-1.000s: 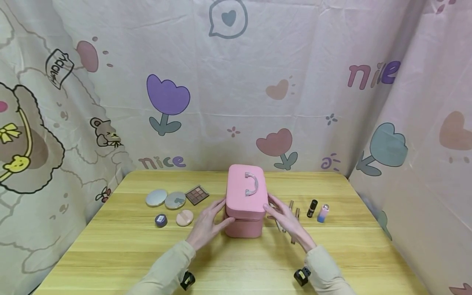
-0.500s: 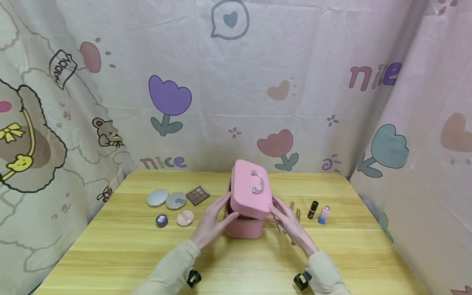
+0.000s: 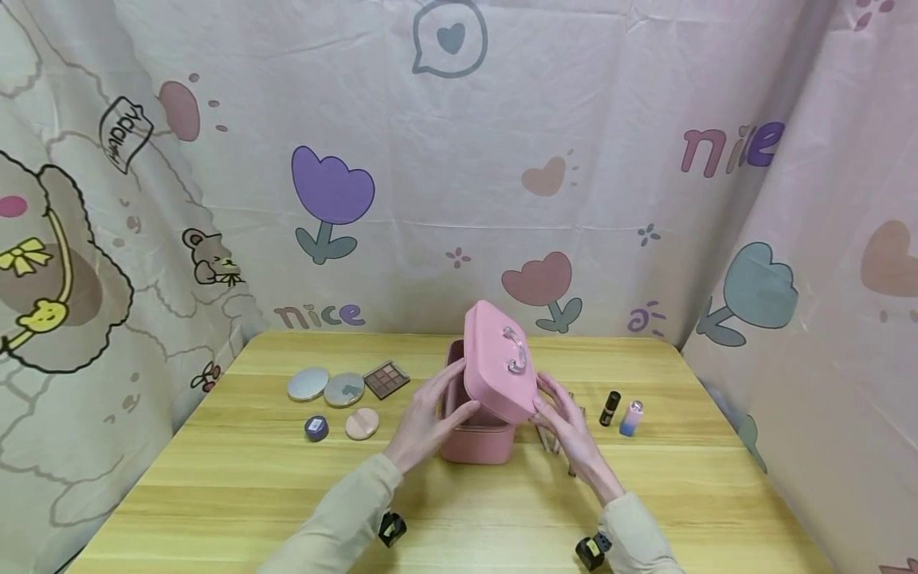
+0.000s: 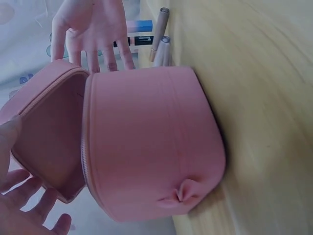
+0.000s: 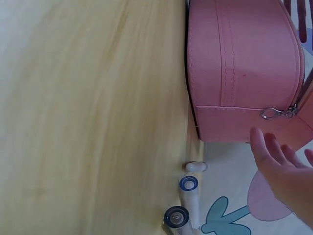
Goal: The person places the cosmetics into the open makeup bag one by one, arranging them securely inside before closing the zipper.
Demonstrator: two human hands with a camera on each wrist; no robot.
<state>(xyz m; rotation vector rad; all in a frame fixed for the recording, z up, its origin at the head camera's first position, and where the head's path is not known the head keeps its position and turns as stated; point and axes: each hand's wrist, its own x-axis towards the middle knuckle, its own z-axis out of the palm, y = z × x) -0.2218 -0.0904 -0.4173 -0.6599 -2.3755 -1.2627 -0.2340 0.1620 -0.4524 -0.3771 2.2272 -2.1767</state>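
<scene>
A pink cosmetic case [image 3: 476, 448] stands on the table, its lid [image 3: 496, 363] with a silver handle tilted up and over to the right. My left hand [image 3: 428, 418] holds the lid by its front left corner, thumb at the front and fingers along the left edge. In the left wrist view that hand [image 4: 22, 200] reaches round the lid's rim, and the hollow inside of the lid shows. My right hand [image 3: 570, 426] is at the lid's right edge with its fingers extended. From the right wrist, a zipper pull [image 5: 276, 113] hangs near that hand [image 5: 288, 181].
Left of the case lie two round compacts [image 3: 345, 390], an eyeshadow palette [image 3: 387, 379], a powder puff [image 3: 362, 424] and a small dark jar [image 3: 316, 428]. On the right are slim tubes [image 3: 543, 438], a black tube [image 3: 610, 408] and a pink-and-blue lipstick [image 3: 632, 418]. Printed curtains surround the table.
The lid has swung up from nearly closed and tipped to the right, uncovering the case's left side. My left hand has moved up and right with it; my right hand has shifted slightly right.
</scene>
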